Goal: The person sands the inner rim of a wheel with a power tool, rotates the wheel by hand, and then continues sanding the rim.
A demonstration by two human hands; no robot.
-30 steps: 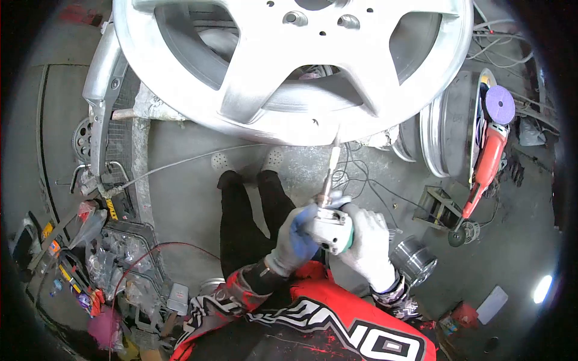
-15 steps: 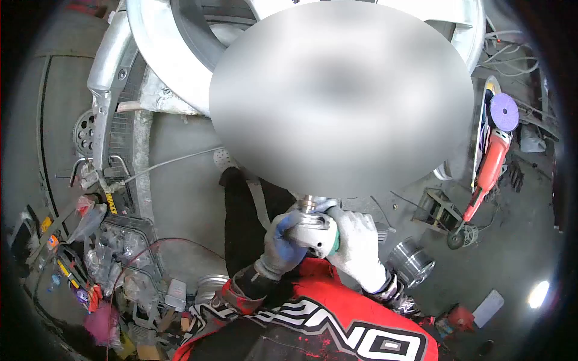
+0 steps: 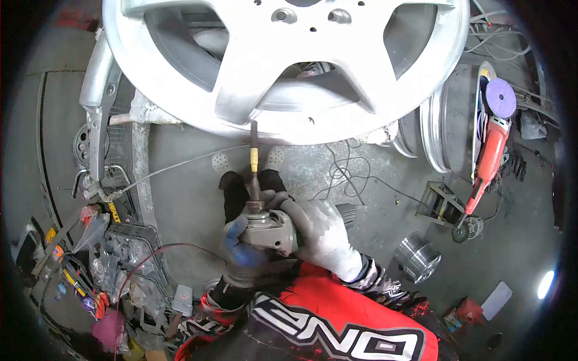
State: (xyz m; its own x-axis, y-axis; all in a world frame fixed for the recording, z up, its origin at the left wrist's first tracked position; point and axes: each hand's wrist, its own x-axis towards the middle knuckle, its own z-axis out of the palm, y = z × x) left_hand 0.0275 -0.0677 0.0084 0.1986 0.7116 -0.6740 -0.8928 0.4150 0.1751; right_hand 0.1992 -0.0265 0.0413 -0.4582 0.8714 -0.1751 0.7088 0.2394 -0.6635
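Observation:
An angle grinder (image 3: 270,233) with a grey metal head is held between my two gloved hands, in front of my body. My left hand (image 3: 239,240), in a grey and blue glove and partly smeared by motion, wraps the left side of the head. My right hand (image 3: 325,231), in a pale, worn glove, closes round the right side. A long thin shaft (image 3: 254,179) with a yellow band sticks up from the grinder. Its dark tip overlaps the lower rim of the large silver alloy wheel (image 3: 397,114) in this view.
On the right, a red power tool (image 3: 489,159) carries a purple disc, beside another wheel rim (image 3: 438,135). A cable (image 3: 346,171) lies looped on the floor. A shiny cylinder (image 3: 416,257) stands right. Bags and tools (image 3: 120,265) clutter the left.
The grinder and both hands have shifted left in view. The large blurred patch is gone, so the wheel and the grinder's long shaft now show.

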